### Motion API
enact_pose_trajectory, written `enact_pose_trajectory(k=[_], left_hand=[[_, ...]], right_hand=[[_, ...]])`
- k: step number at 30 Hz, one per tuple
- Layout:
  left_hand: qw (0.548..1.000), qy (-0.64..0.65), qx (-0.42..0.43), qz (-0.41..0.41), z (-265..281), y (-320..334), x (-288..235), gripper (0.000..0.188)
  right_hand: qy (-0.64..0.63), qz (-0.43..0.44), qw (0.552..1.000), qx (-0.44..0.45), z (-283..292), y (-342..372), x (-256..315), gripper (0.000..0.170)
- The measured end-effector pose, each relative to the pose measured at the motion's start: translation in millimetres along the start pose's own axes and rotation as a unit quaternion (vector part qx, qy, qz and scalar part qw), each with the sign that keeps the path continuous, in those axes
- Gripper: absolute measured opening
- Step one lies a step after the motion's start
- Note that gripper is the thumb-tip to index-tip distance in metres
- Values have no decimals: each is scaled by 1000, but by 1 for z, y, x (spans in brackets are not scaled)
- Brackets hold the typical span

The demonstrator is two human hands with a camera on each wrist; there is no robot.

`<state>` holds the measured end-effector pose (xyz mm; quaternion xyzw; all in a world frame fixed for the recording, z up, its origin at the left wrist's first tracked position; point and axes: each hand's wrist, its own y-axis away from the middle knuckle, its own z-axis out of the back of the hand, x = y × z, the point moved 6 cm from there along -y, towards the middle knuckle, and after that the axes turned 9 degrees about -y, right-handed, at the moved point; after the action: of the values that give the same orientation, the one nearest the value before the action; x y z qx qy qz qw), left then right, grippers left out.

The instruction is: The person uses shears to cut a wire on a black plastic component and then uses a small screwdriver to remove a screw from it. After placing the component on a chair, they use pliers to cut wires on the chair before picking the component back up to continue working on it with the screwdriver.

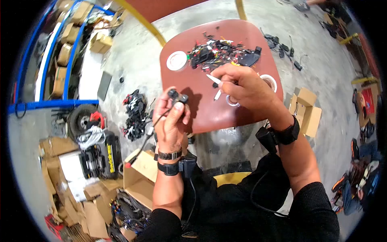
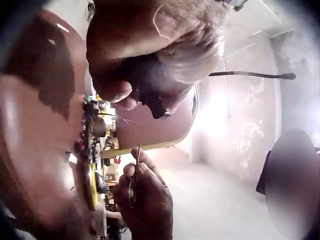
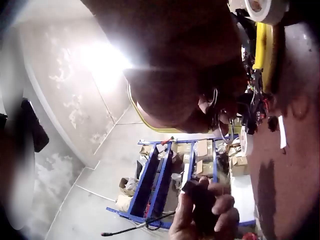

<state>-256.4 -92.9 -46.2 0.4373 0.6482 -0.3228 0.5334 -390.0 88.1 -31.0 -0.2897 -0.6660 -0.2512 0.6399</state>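
Head view: left hand partly hides black device.

Left hand: inner side facing the head view, fingers curled into a grip.
Left thumb: laid over the near side of that grip.
Left wrist: directly behind the grip.
Left forearm: runs back from the grip toward the body.
Right hand: apart from the left grip, to its right and slightly farther forward, back uppermost, thumb and fingers pinched.
Right index finger: bent above the pinch.
Right forearm: slants back and outward from the pinch.
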Motion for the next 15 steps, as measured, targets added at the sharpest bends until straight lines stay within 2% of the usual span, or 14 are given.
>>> enact_pose_trajectory(k=[2,5,7,10,13,15], left_hand=[[999,-10,-23,32,9,28,2,49],[996,4,-42,74,18,61,-5,46],[995,24,-56,77,34,78,-8,48],[992,-2,-121,30,65,101,-26,42],[975,-50,-211,43,136,125,-8,33],[952,-74,-279,104,176,141,14,27]], right_hand=[[48,-1,999,9,-6,4,-3,25],[182,145,972,11,-9,1,-25,29],[216,19,976,4,-14,2,-31,31],[292,47,955,15,-25,3,-27,30],[300,62,952,25,-30,4,-29,30],[308,49,950,27,-27,2,-35,30]])
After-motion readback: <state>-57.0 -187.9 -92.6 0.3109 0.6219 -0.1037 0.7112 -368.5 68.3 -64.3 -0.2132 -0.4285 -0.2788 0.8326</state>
